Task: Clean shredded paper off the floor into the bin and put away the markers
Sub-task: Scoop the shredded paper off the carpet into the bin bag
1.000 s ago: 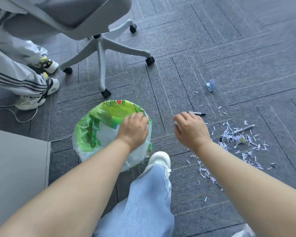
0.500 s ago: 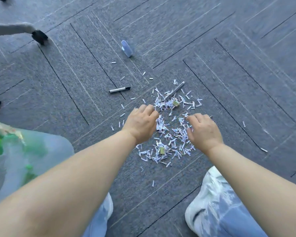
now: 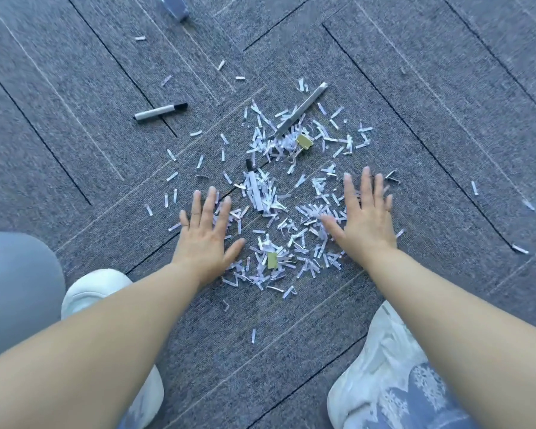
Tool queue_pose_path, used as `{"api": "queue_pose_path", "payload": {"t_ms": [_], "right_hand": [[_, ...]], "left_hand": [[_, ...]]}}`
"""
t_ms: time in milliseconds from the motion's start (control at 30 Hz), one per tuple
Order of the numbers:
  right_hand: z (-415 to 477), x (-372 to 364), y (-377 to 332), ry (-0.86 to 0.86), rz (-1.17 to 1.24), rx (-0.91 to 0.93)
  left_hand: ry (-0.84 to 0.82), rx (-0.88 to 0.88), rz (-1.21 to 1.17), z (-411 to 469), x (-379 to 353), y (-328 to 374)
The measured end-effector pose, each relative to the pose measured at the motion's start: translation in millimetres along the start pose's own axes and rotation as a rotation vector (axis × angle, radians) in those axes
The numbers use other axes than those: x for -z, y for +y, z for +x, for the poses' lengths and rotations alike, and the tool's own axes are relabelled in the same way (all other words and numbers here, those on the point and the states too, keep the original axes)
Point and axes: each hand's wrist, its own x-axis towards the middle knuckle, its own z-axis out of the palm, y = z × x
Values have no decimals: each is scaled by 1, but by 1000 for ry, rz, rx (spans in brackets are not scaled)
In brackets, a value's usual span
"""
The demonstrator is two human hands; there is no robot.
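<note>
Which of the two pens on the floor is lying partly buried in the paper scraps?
The grey pen, whose lower end runs into the shredded paper. The black-capped marker lies off to the left on bare carpet.

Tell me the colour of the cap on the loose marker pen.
Black cap; head view.

Both hands (image 3: 206,239) now flat, fingers spread

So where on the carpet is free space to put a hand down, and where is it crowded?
Bare carpet lies left of the left hand, below the black-capped marker. More lies between the two white shoes, holding one stray strip. Carpet right of the right hand has few strips. The shredded paper between the hands is crowded, with a second marker and yellow binder clips.
</note>
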Motion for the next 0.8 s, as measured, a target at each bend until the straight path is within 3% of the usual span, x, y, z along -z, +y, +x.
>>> {"api": "queue_pose_path", "payload": {"t_ms": [200, 367, 467, 800], "right_hand": [[-30, -18, -34, -36, -10, 305], [-3, 7, -33, 80, 70, 283], [21, 17, -38, -29, -32, 274], [-33, -30, -25, -28, -157, 604]], "left_hand": [[7, -132, 34, -4, -8, 25], [82, -265, 122, 20, 19, 27], [53, -345, 162, 33, 24, 25], [105, -403, 298, -3, -11, -9]]}}
